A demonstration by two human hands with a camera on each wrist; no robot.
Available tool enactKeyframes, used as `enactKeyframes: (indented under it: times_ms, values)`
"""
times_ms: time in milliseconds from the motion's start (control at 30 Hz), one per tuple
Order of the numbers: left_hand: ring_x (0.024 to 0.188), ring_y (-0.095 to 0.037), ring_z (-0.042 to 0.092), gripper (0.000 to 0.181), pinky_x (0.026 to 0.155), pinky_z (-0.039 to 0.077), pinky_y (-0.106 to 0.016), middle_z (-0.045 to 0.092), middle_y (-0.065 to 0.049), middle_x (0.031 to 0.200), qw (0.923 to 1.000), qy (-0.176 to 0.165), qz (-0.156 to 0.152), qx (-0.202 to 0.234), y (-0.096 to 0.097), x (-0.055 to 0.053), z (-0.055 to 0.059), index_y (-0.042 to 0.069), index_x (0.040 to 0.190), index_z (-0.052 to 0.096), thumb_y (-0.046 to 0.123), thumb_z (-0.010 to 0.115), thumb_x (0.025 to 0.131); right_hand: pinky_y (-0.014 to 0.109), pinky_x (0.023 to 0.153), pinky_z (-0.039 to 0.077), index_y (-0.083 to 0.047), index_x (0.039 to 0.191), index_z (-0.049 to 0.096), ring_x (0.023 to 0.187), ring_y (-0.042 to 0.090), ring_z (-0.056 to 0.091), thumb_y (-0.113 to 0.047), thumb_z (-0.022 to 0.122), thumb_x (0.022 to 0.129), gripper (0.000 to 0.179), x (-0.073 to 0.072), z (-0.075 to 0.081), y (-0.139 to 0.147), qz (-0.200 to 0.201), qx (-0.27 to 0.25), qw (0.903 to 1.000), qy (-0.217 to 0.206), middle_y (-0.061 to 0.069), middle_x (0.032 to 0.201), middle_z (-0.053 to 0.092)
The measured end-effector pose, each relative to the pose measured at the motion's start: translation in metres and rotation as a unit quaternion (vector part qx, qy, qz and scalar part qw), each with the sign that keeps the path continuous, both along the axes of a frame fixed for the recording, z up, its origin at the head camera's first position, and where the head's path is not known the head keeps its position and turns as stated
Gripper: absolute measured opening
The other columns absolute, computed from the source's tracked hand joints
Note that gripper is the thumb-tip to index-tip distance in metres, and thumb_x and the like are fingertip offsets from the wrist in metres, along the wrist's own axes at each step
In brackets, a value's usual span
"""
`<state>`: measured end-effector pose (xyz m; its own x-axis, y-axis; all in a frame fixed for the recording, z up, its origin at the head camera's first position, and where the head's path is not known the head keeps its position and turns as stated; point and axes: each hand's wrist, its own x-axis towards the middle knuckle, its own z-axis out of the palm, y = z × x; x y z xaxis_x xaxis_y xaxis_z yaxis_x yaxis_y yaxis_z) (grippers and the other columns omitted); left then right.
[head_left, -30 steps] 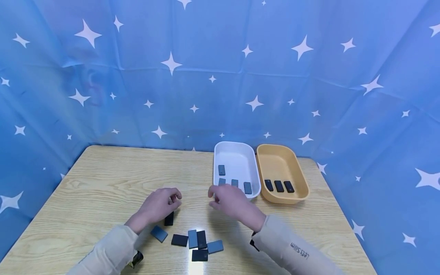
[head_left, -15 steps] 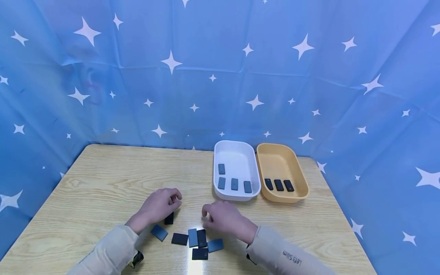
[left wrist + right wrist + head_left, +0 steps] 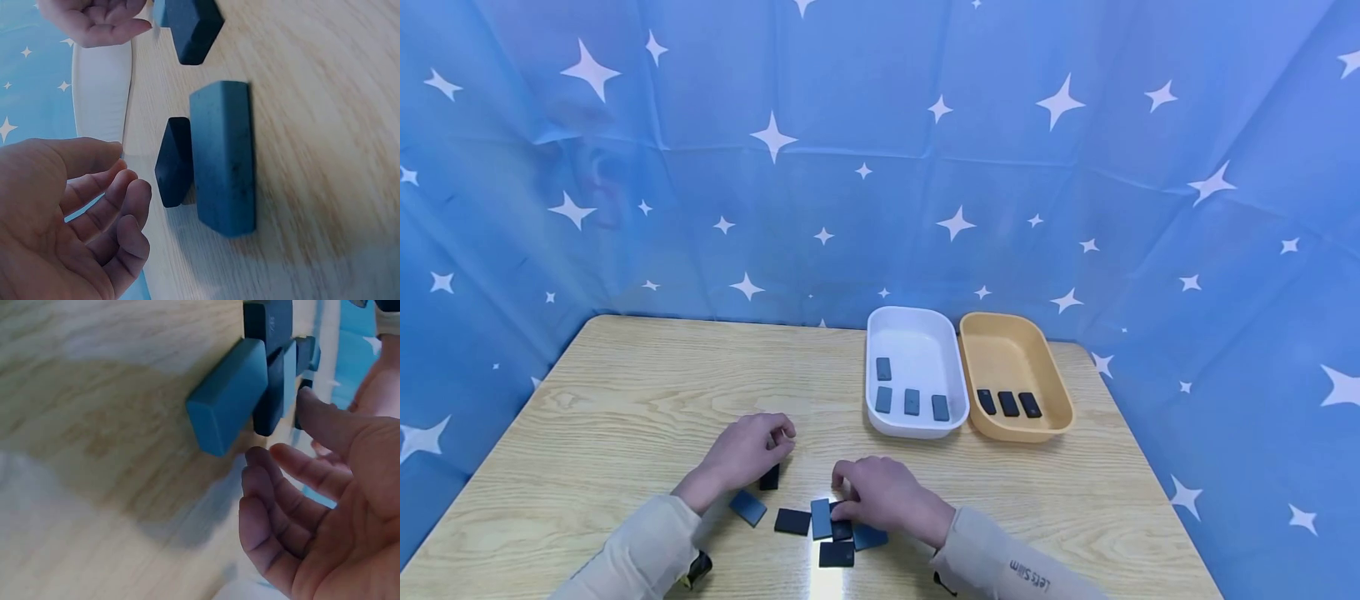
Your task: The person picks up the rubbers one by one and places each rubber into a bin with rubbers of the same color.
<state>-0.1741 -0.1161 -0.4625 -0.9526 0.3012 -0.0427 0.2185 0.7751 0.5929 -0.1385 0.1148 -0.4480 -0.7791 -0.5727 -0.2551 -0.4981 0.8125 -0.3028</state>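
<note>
My right hand (image 3: 883, 496) hovers with parted, bent fingers over a loose group on the table. Under its thumb lies a black block (image 3: 842, 530), flanked by a blue-grey block (image 3: 821, 519) and a blue block (image 3: 870, 538) partly covered by the hand. Another black block (image 3: 837, 555) lies just in front, and a further black one (image 3: 792, 522) to the left. My left hand (image 3: 741, 454) hangs loosely curled, holding nothing, above a black block (image 3: 769, 478); a blue block (image 3: 222, 159) lies beside that one. In the right wrist view, the right fingers (image 3: 256, 522) grip nothing.
At the back right stand a white tray (image 3: 917, 431) holding several blue-grey blocks and, next to it, an orange tray (image 3: 1056, 375) with 3 black blocks. A blue star-patterned curtain (image 3: 850, 167) hangs behind the wooden table (image 3: 662, 375).
My right hand has come back from beside the white tray, down and slightly left, to the group of blocks. The left hand has stayed in place.
</note>
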Motion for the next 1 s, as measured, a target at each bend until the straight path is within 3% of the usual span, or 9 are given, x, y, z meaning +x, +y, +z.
enactKeyframes:
  times_ms: [667, 1000]
  values:
    - [0.063, -0.006, 0.050, 0.006, 0.060, 0.040, -0.026, 0.062, 0.010, 0.078, 0.9999, -0.009, 0.009, 0.003, 0.0019, 0.0017, -0.0012, 0.019, 0.095, 0.070, 0.019, 0.067, 0.089, 0.021, 0.057, 0.037, -0.025, 0.095, 0.062, 0.064, 0.002, 0.045, -0.042, 0.074, 0.082, 0.024, 0.0012, -0.0106, -0.0049, 0.025, 0.005, 0.9997, 0.002, -0.014, 0.072, 0.052]
    - [0.063, -0.007, 0.050, 0.007, 0.060, 0.041, -0.027, 0.061, 0.012, 0.078, 0.9998, -0.017, 0.011, 0.003, 0.0019, 0.0012, -0.0039, 0.019, 0.096, 0.070, 0.022, 0.068, 0.090, 0.022, 0.057, 0.037, -0.024, 0.089, 0.060, 0.064, 0.003, 0.045, -0.041, 0.076, 0.081, 0.025, 0.0054, -0.0058, -0.0078, 0.011, 0.012, 0.9999, -0.005, -0.013, 0.072, 0.052]
